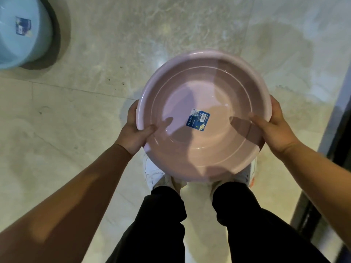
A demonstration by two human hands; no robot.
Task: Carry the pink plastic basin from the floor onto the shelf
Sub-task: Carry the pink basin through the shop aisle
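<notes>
The round pink plastic basin (pixel 203 92) is held above the floor, in front of my legs, its opening facing up. A blue label (pixel 198 119) is stuck on its inner bottom. My left hand (pixel 135 130) grips the left rim, thumb inside the bowl and fingers curled under the edge. On the opposite rim my right hand (pixel 273 127) holds it the same way, thumb lying inside. The basin looks empty. No shelf is in view.
A light blue plastic tub (pixel 20 31) with a dark label stands on the beige tiled floor (pixel 85 120) at the far left. A dark metal frame or door edge (pixel 334 145) runs along the right side. My white shoes (pixel 153 171) show beneath the basin.
</notes>
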